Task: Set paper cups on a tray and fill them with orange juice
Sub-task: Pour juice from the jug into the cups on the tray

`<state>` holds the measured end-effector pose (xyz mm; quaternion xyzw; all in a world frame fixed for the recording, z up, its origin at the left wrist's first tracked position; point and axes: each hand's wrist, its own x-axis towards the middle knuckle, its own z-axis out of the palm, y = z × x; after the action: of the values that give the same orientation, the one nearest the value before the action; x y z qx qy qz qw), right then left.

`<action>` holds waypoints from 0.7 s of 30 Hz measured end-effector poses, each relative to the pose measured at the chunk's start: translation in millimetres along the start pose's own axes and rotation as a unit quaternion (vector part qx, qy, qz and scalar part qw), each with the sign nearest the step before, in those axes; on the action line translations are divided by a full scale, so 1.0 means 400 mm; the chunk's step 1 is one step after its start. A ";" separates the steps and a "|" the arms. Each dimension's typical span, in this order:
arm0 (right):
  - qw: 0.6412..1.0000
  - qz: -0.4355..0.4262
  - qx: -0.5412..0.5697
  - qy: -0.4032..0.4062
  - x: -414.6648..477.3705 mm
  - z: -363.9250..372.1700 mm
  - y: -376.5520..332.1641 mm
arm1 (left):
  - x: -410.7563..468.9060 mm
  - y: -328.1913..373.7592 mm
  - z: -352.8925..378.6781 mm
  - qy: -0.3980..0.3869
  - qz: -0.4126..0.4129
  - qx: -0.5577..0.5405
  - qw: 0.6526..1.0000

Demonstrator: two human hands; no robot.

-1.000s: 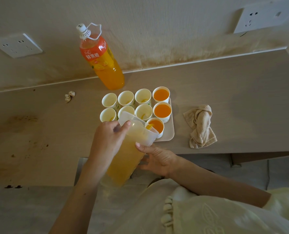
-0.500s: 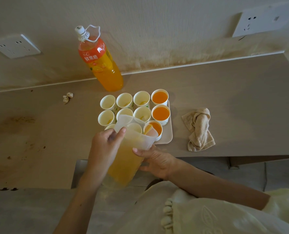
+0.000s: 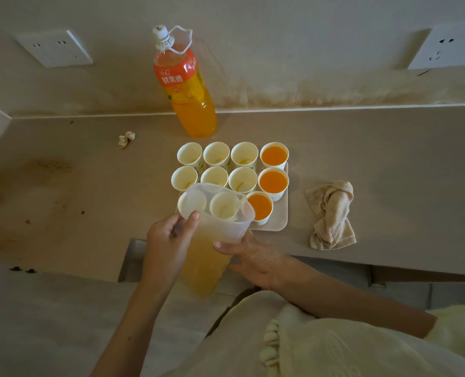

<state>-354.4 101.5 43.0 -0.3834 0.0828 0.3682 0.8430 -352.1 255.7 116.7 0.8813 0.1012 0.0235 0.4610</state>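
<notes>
Holding the pitcher [image 3: 208, 265] between both hands at the near edge of the counter [image 3: 389, 164]. Juice fills its lower part. Left hand [image 3: 169, 240] grips the left side just under the rim, thumb lying up along the wall. Right hand [image 3: 253, 258] cradles the opposite side lower down, thumb pressed on the plastic.

In this view the clear upper part overlaps the near row of paper cups [image 3: 216, 155]; two unfilled ones show through it. Tray [image 3: 282, 221] sits just beyond my hands and carries eleven cups in rows of four, four and three. The three filled cups [image 3: 273, 181] form the right-hand column. The others hold a trace at most.

Juice bottle [image 3: 188, 102] stands upright and capped behind the tray, by the wall. Crumpled cloth [image 3: 332, 213] lies right of the tray, apart from it. Small paper wad [image 3: 126, 138] lies left of the bottle.
</notes>
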 end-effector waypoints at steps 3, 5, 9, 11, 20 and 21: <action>1.000 0.018 -0.015 -0.005 0.028 0.008 0.020 | -0.001 -0.008 -0.017 0.021 -0.002 -0.001 1.000; 0.999 0.034 -0.015 -0.009 0.044 0.018 0.032 | -0.001 -0.008 -0.030 0.036 0.000 0.007 0.999; 0.998 0.055 -0.016 -0.029 0.057 0.037 0.045 | 0.004 -0.015 -0.047 0.064 0.014 0.040 0.997; 0.997 0.066 -0.005 -0.026 0.061 0.046 0.047 | 0.008 -0.025 -0.056 0.060 0.011 0.052 0.997; 0.995 0.098 0.020 0.012 0.073 0.059 0.050 | 0.024 -0.049 -0.066 0.047 -0.007 0.063 0.997; 0.995 0.101 0.024 0.014 0.077 0.059 0.051 | 0.027 -0.049 -0.066 0.045 -0.008 0.064 0.997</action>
<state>-349.7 144.2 34.6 -0.3576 0.1418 0.4437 0.8094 -348.1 290.2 115.2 0.9061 0.1299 0.0529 0.3992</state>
